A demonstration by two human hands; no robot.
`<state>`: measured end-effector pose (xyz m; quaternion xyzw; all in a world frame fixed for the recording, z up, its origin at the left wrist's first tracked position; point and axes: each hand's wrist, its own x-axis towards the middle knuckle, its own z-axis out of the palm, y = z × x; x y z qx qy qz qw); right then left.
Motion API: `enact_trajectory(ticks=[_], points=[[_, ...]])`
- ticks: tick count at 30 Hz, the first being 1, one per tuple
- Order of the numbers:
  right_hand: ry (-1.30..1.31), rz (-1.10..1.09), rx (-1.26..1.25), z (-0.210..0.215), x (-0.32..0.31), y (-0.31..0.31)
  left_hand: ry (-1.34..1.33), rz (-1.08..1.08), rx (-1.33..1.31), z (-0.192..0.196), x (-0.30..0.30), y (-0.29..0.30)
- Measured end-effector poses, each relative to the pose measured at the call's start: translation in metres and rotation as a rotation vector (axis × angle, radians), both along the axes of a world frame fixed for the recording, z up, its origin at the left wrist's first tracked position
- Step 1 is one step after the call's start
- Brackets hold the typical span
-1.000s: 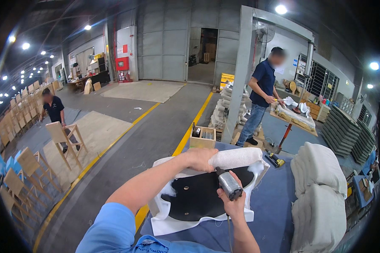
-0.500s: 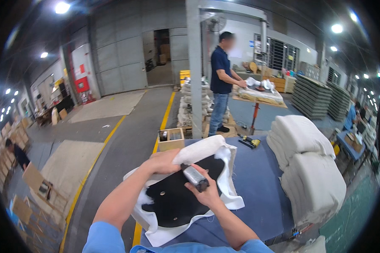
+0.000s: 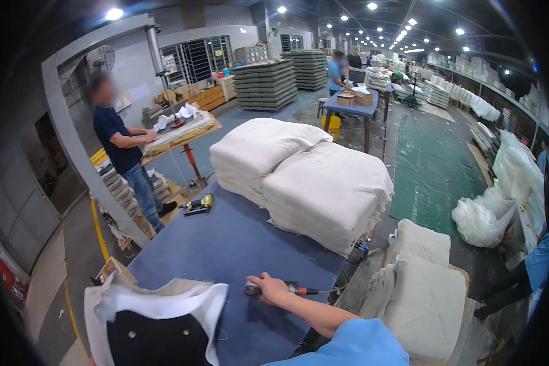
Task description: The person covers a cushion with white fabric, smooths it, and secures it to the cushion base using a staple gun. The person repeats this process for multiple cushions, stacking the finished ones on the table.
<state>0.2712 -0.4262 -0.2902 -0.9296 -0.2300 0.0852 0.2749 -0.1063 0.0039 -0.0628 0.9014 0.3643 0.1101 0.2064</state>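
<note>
My right hand [image 3: 273, 289] is closed around a dark air staple gun [image 3: 251, 290], low over the blue tabletop or resting on it; I cannot tell which. An orange fitting [image 3: 308, 291] shows at the gun's rear end, by my wrist. To the left of that hand is a chair-seat pad with a black underside panel [image 3: 155, 338] and holes in it. Loose white and cream fabric [image 3: 208, 308] rises around the panel's edges. The pad's near part is cut off by the lower edge. My left hand is out of sight.
Two stacks of cream covered pads [image 3: 329, 183] stand on the blue table [image 3: 238, 244]. A yellow and black nail gun [image 3: 199, 205] lies near its far left edge. More cream pads [image 3: 424, 299] are at right. A person [image 3: 119, 146] works at another table.
The view has swung right. My right hand has carried the staple gun from above the black panel to the tabletop at its right. My left hand, earlier on the fabric edge, has left view.
</note>
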Motion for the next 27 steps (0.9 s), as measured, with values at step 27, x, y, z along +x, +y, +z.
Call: enact_trajectory(ticks=[27], points=[[0.535,-0.143,0.512,0.177,-0.040,0.034,-0.078,-0.406,-0.546,-0.248,0.109,-0.140]])
